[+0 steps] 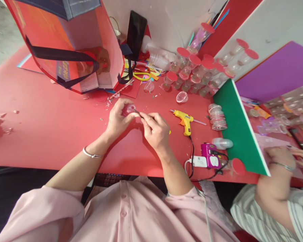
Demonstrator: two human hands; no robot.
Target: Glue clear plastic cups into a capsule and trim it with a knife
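Note:
Over the red table (pixel 73 134), my left hand (pixel 118 117) is closed around a small clear plastic cup (pixel 129 109). A small reddish round spot shows on the cup. My right hand (pixel 156 129) pinches a thin dark pointed tool (pixel 137 112), its tip at the cup; most of the tool is hidden in my fingers, so its kind is unclear. Two loose clear cups, one (pixel 182 97) to the right and one (pixel 149 87) farther back, lie beyond my hands. A yellow hot glue gun (pixel 184 120) with a clear glue stick rests to the right.
A large red bag (pixel 73 43) stands at the back left. Behind are a phone (pixel 136 33), yellow scissors (pixel 142 76) and several hourglass-shaped cup pairs (pixel 187 72). Stacked cups (pixel 217 117) and a purple power adapter (pixel 210 155) stand by a green divider (pixel 242 124). Beyond it are a co-worker's hands (pixel 280 158).

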